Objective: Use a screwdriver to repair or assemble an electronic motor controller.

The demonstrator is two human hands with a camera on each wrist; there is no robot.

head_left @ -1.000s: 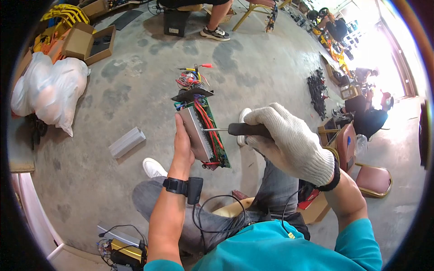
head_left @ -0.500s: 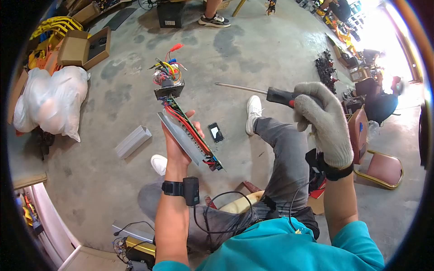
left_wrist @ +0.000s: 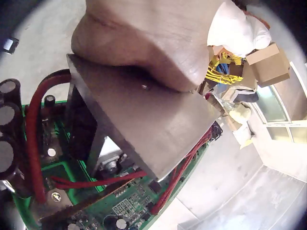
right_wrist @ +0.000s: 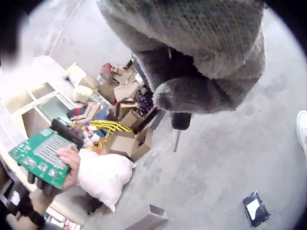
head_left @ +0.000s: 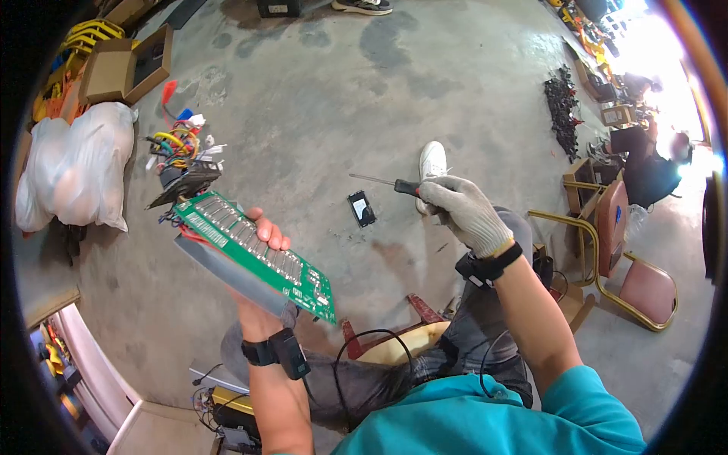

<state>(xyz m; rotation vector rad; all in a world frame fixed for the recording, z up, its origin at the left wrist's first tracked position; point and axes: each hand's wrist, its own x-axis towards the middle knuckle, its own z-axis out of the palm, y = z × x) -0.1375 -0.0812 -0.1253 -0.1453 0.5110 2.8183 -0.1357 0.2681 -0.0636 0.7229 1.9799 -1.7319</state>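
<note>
My bare left hand [head_left: 271, 232] grips a green circuit board [head_left: 250, 250] by its long edges, fingers curled over its soldered face. A grey metal plate [left_wrist: 148, 120] runs along the board's other side, against the palm. In the left wrist view, red wires [left_wrist: 36, 129] and black capacitors [left_wrist: 7, 117] show beside it. Past the board's far end hang a dark end panel [head_left: 189, 180] and a tangle of coloured wires [head_left: 178, 144]. Well to the right, my right hand [head_left: 466, 216], in a whitish knit glove, holds a screwdriver [head_left: 407, 187] by its dark handle, shaft pointing left, apart from the board.
A small black rectangular device [head_left: 362, 208] lies on the concrete floor ahead. White plastic bags [head_left: 80, 167] and an open cardboard box [head_left: 121, 72] stand at the left. On the right are chairs [head_left: 648, 292]. A metal channel [right_wrist: 146, 218] lies on the floor in the right wrist view.
The screwdriver tip was at the metal plate and has come away from it. My left hand has carried the board left and turned it, so its soldered face now shows.
</note>
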